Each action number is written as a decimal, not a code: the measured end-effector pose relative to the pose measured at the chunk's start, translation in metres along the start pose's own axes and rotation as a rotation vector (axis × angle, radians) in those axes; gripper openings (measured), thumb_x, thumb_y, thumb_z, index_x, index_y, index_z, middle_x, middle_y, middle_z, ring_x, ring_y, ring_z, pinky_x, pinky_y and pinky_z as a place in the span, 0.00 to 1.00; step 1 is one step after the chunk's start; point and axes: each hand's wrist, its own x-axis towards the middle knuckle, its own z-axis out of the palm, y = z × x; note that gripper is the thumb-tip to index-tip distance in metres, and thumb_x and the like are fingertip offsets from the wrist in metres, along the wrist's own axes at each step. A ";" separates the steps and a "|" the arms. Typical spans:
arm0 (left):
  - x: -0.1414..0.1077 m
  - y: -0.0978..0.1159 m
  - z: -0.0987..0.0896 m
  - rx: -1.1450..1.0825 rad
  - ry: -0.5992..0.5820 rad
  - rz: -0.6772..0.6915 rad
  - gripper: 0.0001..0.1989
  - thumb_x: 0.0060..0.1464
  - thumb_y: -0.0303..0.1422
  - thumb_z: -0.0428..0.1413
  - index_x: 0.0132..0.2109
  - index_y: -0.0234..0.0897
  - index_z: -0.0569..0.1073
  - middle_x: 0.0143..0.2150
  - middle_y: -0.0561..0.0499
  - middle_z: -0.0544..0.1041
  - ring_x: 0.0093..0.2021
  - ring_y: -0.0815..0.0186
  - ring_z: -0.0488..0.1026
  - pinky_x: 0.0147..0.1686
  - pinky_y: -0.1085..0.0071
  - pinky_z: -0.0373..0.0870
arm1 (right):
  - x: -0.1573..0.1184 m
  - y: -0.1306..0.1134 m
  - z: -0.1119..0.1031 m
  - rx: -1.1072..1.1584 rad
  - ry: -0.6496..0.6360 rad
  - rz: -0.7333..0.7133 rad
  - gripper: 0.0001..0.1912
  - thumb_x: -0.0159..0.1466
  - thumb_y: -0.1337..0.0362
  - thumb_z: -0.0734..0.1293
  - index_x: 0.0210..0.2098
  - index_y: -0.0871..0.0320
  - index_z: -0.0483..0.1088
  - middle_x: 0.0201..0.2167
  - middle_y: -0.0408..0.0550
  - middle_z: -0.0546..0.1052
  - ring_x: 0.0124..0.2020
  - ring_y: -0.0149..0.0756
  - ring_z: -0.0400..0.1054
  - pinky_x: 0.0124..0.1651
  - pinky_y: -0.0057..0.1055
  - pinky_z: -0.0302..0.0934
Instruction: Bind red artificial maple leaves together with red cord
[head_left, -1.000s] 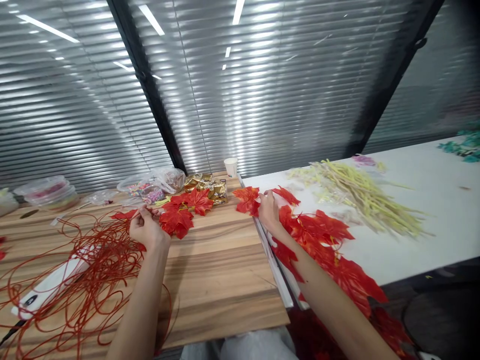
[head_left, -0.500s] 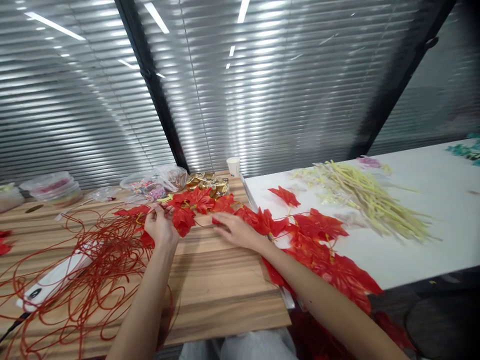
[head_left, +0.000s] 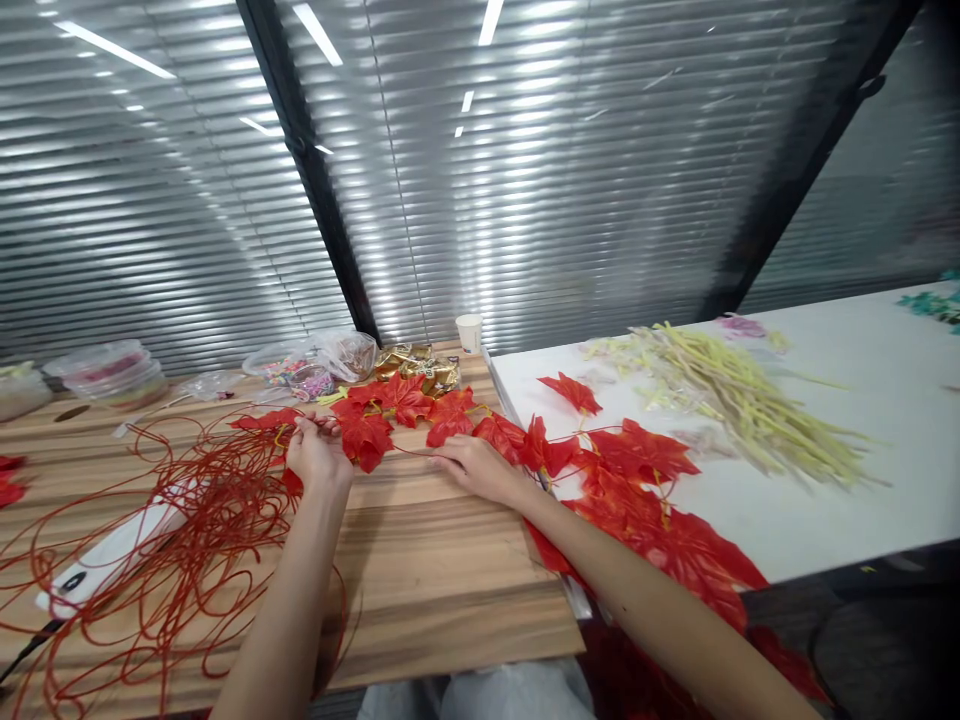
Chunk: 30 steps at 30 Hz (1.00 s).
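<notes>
A garland of red artificial maple leaves [head_left: 364, 435] runs across the wooden table and over onto the white one. My left hand [head_left: 321, 458] is closed on the garland at its left part, with leaves on both sides; the exact spot under the fingertips is hidden. My right hand [head_left: 480, 468] rests low over the wood, thumb and fingers pinched on a thin red cord [head_left: 411, 452] that stretches left toward the leaves. Beside my left forearm lies a loose tangle of red cord [head_left: 217, 520].
A white power strip [head_left: 112, 560] lies partly under the tangle. Along the back are clear plastic tubs [head_left: 112, 375], bags of beads [head_left: 300, 375], gold wrappers [head_left: 416, 365] and a paper cup [head_left: 469, 333]. Yellow stems [head_left: 750, 410] lie on the white table [head_left: 862, 360].
My right hand's fingers have come down from being loosely extended and closed on the red cord. My left hand stays nearly in place on the garland.
</notes>
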 end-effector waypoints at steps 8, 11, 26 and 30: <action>-0.017 -0.011 0.007 0.179 -0.096 -0.418 0.13 0.52 0.19 0.44 0.23 0.30 0.66 0.20 0.50 0.69 0.22 0.75 0.68 0.26 0.80 0.68 | -0.001 0.008 0.000 -0.161 0.080 0.185 0.13 0.64 0.66 0.55 0.36 0.58 0.71 0.31 0.47 0.70 0.32 0.30 0.65 0.35 0.24 0.55; -0.032 -0.018 0.010 0.166 -0.161 -0.590 0.12 0.53 0.19 0.44 0.26 0.28 0.68 0.23 0.48 0.71 0.25 0.73 0.71 0.27 0.80 0.71 | -0.002 0.015 -0.006 -0.275 0.062 0.304 0.13 0.63 0.66 0.55 0.34 0.57 0.70 0.31 0.47 0.71 0.32 0.32 0.65 0.33 0.24 0.54; -0.100 -0.001 0.012 0.416 -1.245 -1.278 0.23 0.57 0.40 0.41 0.45 0.24 0.69 0.38 0.33 0.74 0.31 0.59 0.74 0.21 0.71 0.69 | -0.004 0.043 -0.014 -0.270 0.223 0.616 0.20 0.56 0.76 0.55 0.44 0.54 0.67 0.38 0.48 0.73 0.37 0.35 0.67 0.36 0.27 0.58; -0.070 0.022 0.015 0.391 -0.989 -0.808 0.17 0.54 0.38 0.45 0.36 0.29 0.72 0.27 0.41 0.73 0.23 0.63 0.71 0.16 0.73 0.65 | -0.004 0.045 -0.013 -0.215 0.220 0.603 0.25 0.51 0.78 0.57 0.45 0.55 0.67 0.37 0.47 0.73 0.35 0.35 0.67 0.37 0.27 0.59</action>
